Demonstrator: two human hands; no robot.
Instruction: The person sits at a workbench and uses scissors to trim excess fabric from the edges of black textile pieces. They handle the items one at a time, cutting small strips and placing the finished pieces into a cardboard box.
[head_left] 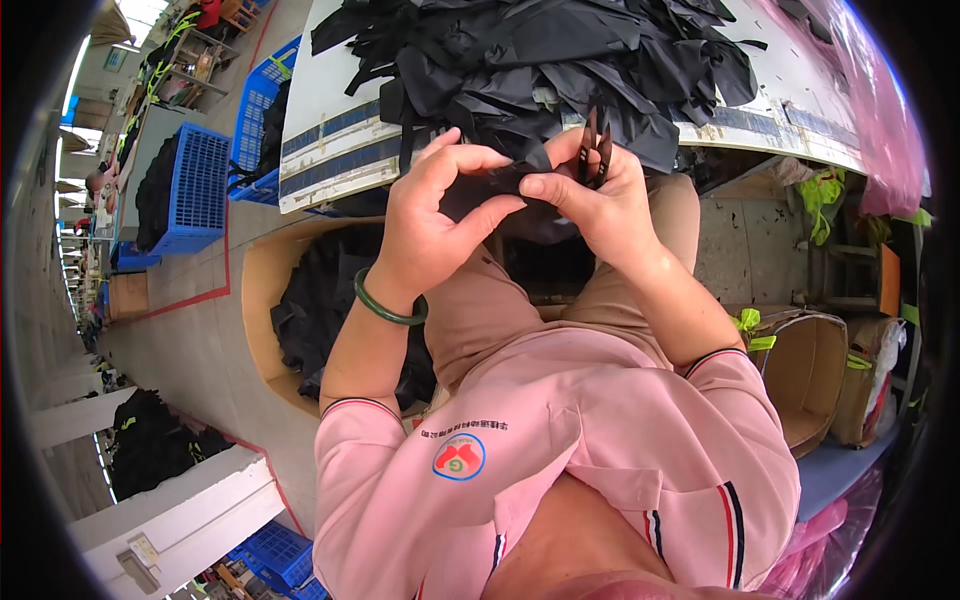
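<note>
A piece of black fabric (474, 190) is stretched between my two hands, in front of the table edge. My left hand (424, 222) pinches its left side between thumb and fingers; a green bangle (388, 303) circles that wrist. With thumb and forefinger, my right hand (606, 212) grips the fabric's other side. Dark thread snips (592, 146) are tucked in the same right hand, their blades pointing away from me. Just beyond my hands lies a large heap of black fabric pieces (560, 60). My fingers partly hide the fabric I hold.
The heap rests on a white table (330, 150). By my left leg stands a cardboard box (262, 300) filled with black fabric. Blue crates (200, 185) line the left side. An open carton (808, 375) and pink plastic sheeting (880, 130) are at right.
</note>
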